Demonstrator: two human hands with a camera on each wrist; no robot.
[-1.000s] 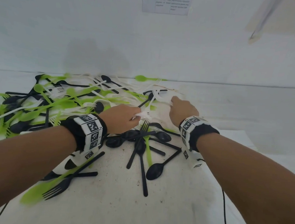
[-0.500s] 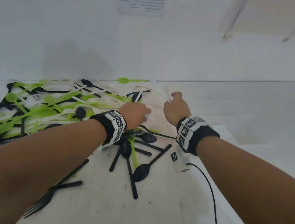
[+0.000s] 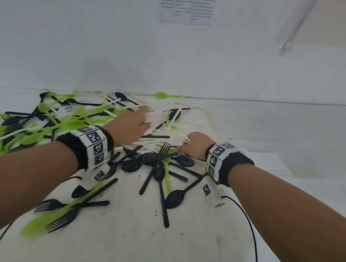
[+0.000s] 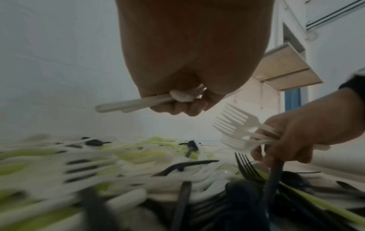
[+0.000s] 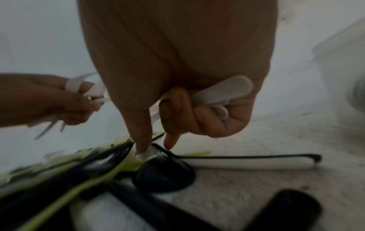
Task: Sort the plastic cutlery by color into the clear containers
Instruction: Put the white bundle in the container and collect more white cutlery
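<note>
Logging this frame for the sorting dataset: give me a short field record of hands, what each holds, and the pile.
left hand: grips a bundle of white cutlery, raised over the pile
right hand: holds white forks; index finger and thumb reach down to a white piece among the black spoons
pile: black, green and white forks and spoons mixed on the white cloth
green spoon: lies apart at the far edge
clear containers: none clearly visible
sorting state: white pieces being gathered, none placed

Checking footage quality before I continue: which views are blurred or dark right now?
Head view: mostly sharp, green cutlery smeared at left. Left wrist view: pile streaked by motion, left hand and its white cutlery clearer. Right wrist view: dim, soft; right hand readable.
</note>
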